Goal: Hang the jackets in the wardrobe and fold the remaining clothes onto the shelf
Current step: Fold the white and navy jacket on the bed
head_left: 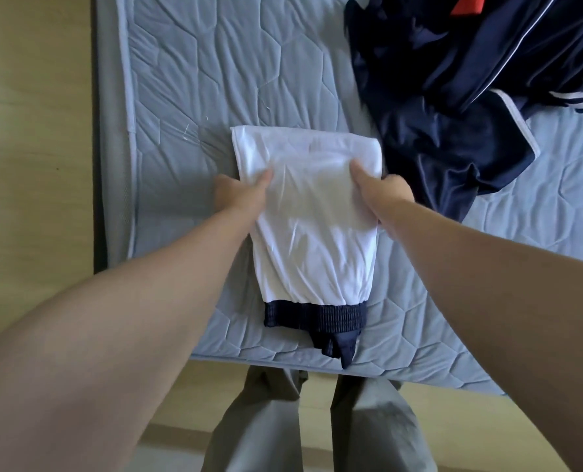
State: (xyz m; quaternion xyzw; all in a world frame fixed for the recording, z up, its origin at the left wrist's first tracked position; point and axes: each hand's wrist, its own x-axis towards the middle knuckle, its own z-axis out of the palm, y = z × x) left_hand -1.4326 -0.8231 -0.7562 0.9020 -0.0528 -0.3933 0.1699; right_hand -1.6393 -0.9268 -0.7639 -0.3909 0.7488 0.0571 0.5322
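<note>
The white garment [312, 212], folded into a narrow stack with its navy waistband [314, 315] toward the person, is lying near the front edge of the quilted blue-grey mattress [215, 80]. The left hand [239, 194] is pinching its left edge, thumb lying on top of the fabric, and the right hand [383, 192] is gripping the right edge the same way. A crumpled pile of navy clothes [453, 131] with white stripes is sitting just beside it, up and to the right. The person's grey trousers [368, 420] are showing below, over the wooden floor [28, 131].

Soft, even daylight with faint shadows; the white folded cloth [312, 212] glares slightly, and wide-angle distortion stretches the slightly blurred near edges.
</note>
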